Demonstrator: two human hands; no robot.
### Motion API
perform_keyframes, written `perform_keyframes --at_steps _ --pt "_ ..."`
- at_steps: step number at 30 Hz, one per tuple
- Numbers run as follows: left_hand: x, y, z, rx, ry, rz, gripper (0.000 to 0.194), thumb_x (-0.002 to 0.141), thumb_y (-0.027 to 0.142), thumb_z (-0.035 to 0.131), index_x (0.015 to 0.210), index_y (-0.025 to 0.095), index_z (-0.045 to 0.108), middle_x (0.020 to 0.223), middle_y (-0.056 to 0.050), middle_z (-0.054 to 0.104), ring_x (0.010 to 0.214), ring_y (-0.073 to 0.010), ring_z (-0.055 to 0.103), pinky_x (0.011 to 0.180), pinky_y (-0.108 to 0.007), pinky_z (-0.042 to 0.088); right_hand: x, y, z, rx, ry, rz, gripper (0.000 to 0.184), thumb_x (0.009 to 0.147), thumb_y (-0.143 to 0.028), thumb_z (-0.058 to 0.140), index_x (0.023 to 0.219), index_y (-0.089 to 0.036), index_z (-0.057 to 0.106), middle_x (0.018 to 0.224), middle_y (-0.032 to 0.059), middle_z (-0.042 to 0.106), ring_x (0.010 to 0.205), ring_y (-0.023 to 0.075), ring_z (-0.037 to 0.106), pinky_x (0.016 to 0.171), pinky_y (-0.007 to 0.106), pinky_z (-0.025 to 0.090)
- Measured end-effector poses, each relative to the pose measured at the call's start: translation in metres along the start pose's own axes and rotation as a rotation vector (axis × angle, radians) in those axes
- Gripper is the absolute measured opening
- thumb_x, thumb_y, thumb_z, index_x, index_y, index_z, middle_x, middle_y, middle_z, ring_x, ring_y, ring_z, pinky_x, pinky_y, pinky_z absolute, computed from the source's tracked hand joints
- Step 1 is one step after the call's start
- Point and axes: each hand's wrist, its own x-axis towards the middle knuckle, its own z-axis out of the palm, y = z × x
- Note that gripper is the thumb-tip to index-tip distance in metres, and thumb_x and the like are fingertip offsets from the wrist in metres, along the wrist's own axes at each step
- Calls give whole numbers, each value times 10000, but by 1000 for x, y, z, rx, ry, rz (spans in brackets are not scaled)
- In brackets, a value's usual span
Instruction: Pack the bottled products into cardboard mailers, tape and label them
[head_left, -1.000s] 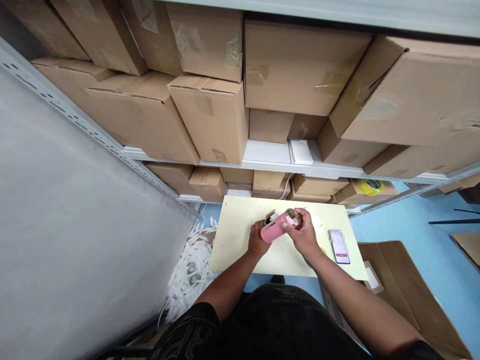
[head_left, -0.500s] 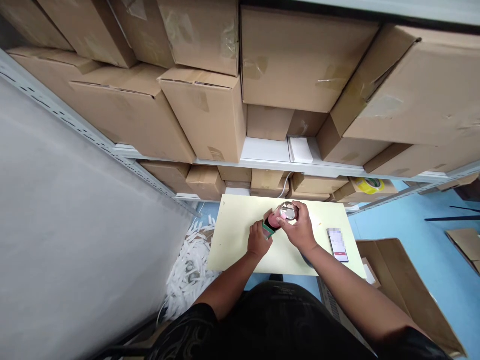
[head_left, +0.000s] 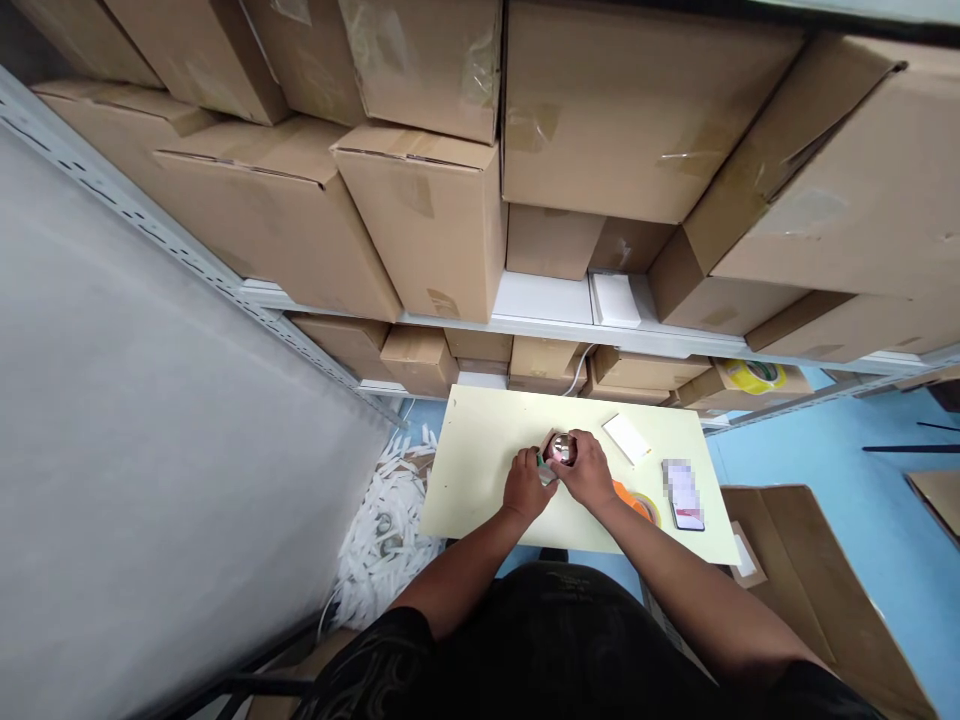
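My left hand (head_left: 528,484) is closed round the side of a small open box with green on it (head_left: 544,470). My right hand (head_left: 587,472) has its fingers curled round the shiny round top of a pink cylindrical container (head_left: 562,449). The container sits low inside the box, so mostly its silvery top shows. Both hands are close together over the middle of the pale yellow table (head_left: 480,430). Fingers hide much of the box and the container's sides.
A flat white box (head_left: 627,440), an orange tape dispenser (head_left: 631,498) and a phone (head_left: 684,496) lie to the right on the table. Shelves of cardboard boxes (head_left: 420,230) rise behind. White paper strips (head_left: 379,535) cover the floor at left; a large open carton (head_left: 810,570) stands at right.
The pink container has gone deeper into the box. Both hands have come nearer to me and closer together. The white box and tape dispenser are now uncovered by my right arm.
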Motion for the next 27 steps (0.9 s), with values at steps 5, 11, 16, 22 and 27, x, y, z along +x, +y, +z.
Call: perform_keyframes --at_steps 5,11,16,22,27 --pt "-3 0 0 -12 -61 -54 534 795 269 736 1270 197 504 1202 -93 550 1154 -274 560 1012 -421 486 3 1 0 -50 -151 -52 549 755 -387 793 1243 -225 601 1209 108 596 1130 318 580 984 475 513" --pt "-4 6 -14 -84 -30 7 555 795 231 727 1292 203 483 1199 -101 567 1169 -290 562 1032 -469 501 2 8 -22 -61 -140 -199 711 736 -389 841 1366 -235 548 1346 142 562 1222 350 570 1028 523 510" --pt "0 11 -43 -282 50 249 658 771 144 714 1369 232 454 1330 -112 542 1234 -269 579 1046 -447 540 -28 31 -30 82 28 -217 387 891 -329 687 1249 -231 580 1209 122 609 1112 290 631 952 483 578" --pt "-4 7 -62 -196 -82 465 462 865 195 664 1319 248 598 1349 -112 548 1263 -267 592 1072 -443 551 -43 44 -11 49 4 -385 338 951 -307 652 1285 -256 656 1334 133 625 1254 302 603 1060 523 550" --pt "15 9 -74 -296 -125 300 237 945 253 578 1152 223 689 1211 -86 628 1056 -205 667 951 -373 590 -43 45 4 -9 34 -427 293 995 -306 626 1273 -241 691 1341 140 643 1253 298 606 1050 509 567"
